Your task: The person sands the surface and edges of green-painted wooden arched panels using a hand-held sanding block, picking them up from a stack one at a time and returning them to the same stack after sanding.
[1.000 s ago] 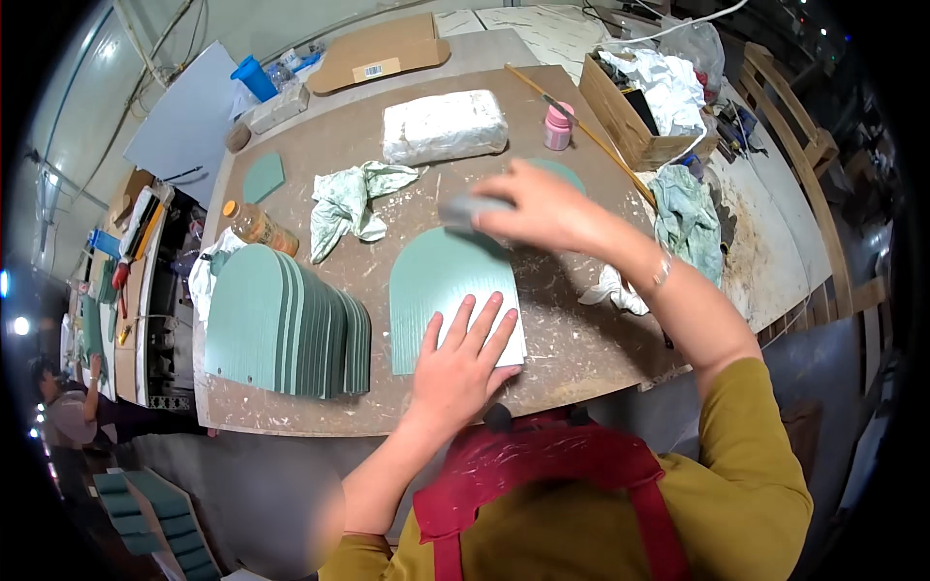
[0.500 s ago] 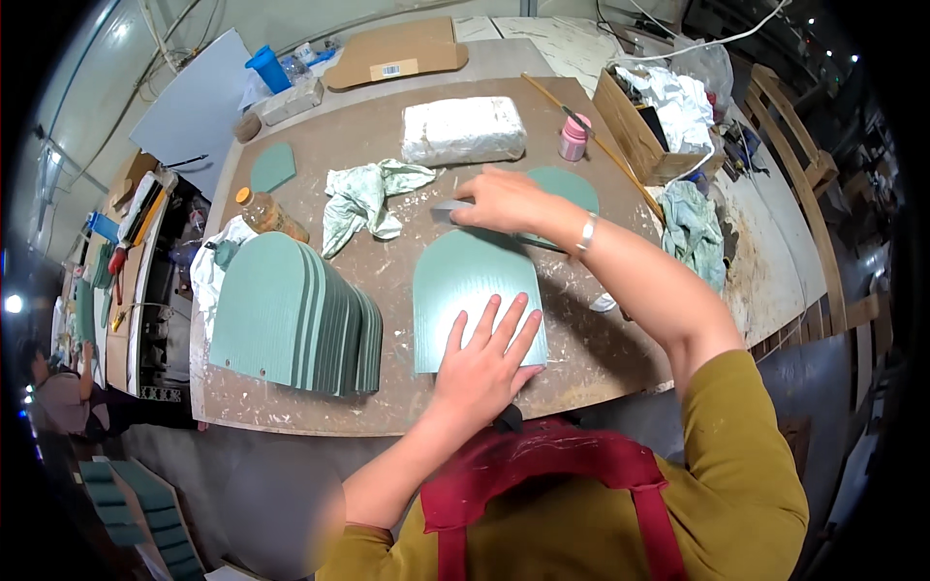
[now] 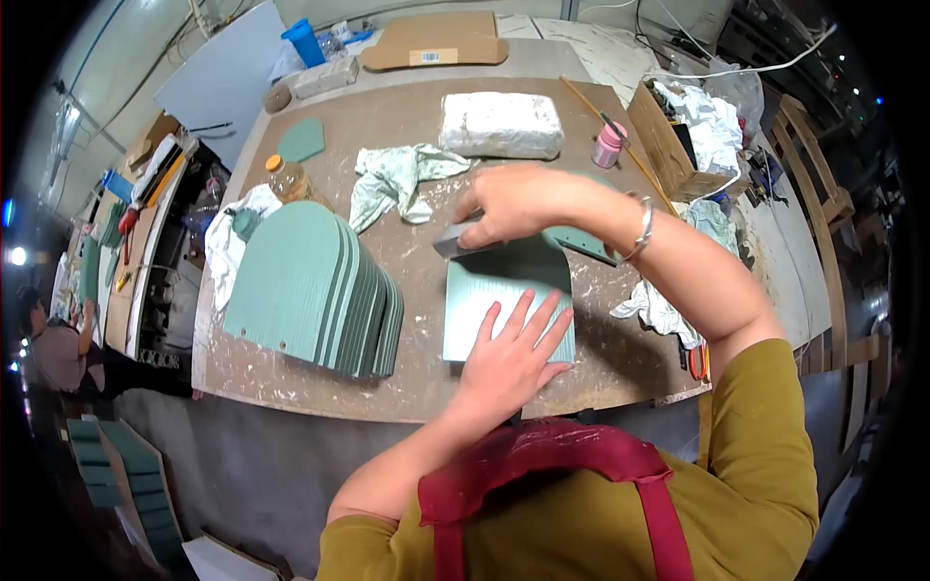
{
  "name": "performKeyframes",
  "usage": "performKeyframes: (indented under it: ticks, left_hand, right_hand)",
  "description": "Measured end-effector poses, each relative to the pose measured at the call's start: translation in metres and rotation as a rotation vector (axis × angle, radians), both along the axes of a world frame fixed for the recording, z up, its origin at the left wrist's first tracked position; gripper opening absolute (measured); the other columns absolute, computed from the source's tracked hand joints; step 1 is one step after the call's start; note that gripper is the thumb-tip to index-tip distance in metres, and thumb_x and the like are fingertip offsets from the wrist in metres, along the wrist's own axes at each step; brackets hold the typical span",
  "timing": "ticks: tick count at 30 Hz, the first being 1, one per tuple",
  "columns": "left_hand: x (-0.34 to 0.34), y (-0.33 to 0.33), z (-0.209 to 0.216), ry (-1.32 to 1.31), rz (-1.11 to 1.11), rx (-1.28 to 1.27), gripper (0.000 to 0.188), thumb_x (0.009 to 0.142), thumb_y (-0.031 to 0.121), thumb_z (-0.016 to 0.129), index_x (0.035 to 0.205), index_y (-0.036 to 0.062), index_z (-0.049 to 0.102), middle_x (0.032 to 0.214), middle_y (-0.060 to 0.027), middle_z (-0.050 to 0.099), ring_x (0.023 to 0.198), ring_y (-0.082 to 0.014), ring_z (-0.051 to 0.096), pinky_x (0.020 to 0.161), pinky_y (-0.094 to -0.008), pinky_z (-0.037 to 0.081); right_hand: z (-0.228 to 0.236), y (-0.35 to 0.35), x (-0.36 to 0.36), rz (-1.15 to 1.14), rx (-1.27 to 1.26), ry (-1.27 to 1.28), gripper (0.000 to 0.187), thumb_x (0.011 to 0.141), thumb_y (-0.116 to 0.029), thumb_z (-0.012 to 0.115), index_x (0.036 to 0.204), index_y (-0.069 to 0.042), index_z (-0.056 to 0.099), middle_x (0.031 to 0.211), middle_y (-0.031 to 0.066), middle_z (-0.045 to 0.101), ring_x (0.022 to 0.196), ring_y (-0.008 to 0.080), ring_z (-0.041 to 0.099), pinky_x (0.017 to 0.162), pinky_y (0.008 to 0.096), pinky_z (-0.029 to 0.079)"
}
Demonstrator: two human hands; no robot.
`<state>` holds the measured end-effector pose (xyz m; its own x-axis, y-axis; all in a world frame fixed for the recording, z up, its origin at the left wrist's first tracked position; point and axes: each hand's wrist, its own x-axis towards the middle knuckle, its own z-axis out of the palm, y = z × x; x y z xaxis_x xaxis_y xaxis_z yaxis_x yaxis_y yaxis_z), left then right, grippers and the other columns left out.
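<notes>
A green panel with a rounded far end [image 3: 470, 315] lies flat on the brown work board. My left hand [image 3: 513, 358] rests on its near half, fingers spread and stretched out. Over the panel's rounded end, my right hand [image 3: 509, 208] grips a small grey block [image 3: 452, 242] at the panel's far left edge. Its exact kind I cannot make out. Left of the panel stands a stack of similar green panels [image 3: 286, 281], several deep, with small holes near the bottom edge. Another green piece [image 3: 581, 242] lies partly hidden beneath my right forearm.
Beyond my hands lie a stained cloth [image 3: 397, 184] and a white wrapped block [image 3: 501, 126]. A pink bottle [image 3: 607, 145], a thin stick [image 3: 581, 95] and a cardboard box [image 3: 668, 145] are at right. An orange-capped jar [image 3: 291, 179] stands behind the stack. Red-handled scissors [image 3: 697, 362] lie near my right elbow.
My right hand has moved with the grey block leftward and nearer along the panel's rounded edge. My left hand stays flat on the panel. The whole view has shifted slightly.
</notes>
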<state>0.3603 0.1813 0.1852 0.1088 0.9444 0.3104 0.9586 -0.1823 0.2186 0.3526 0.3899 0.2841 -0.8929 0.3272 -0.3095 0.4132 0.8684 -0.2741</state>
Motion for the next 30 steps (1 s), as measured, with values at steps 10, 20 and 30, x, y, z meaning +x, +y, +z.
performKeyframes:
  ticks: [10, 20, 30]
  left_hand:
    - [0.003, -0.002, -0.007, 0.038, 0.003, 0.022, 0.063, 0.088, 0.045, 0.064, 0.142, 0.0160, 0.051, 0.152, -0.0048, 0.044, 0.138, -0.0277, 0.042, 0.110, -0.0511, 0.036]
    - [0.008, -0.004, -0.021, -0.095, 0.013, 0.037, 0.067, 0.088, 0.043, 0.064, 0.146, 0.0135, 0.048, 0.149, -0.0086, 0.047, 0.137, -0.0276, 0.042, 0.114, -0.0490, 0.032]
    - [0.008, -0.001, -0.009, 0.010, -0.001, 0.054, 0.061, 0.088, 0.044, 0.062, 0.140, 0.0140, 0.053, 0.152, -0.0043, 0.046, 0.139, -0.0253, 0.042, 0.111, -0.0472, 0.036]
  right_hand:
    - [-0.004, -0.041, 0.010, 0.305, 0.048, 0.191, 0.044, 0.081, -0.041, 0.069, 0.118, -0.017, 0.073, 0.104, 0.0162, 0.061, 0.102, 0.0344, 0.063, 0.089, 0.0435, 0.052]
    - [-0.006, -0.087, 0.010, 0.602, -0.037, 0.082, 0.038, 0.081, -0.034, 0.071, 0.115, -0.015, 0.073, 0.103, 0.0173, 0.059, 0.099, 0.0359, 0.062, 0.082, 0.0469, 0.052]
    - [-0.021, -0.058, -0.002, 0.403, 0.292, 0.156, 0.038, 0.081, -0.037, 0.071, 0.114, -0.017, 0.072, 0.106, 0.0182, 0.058, 0.108, 0.0328, 0.060, 0.089, 0.0474, 0.048]
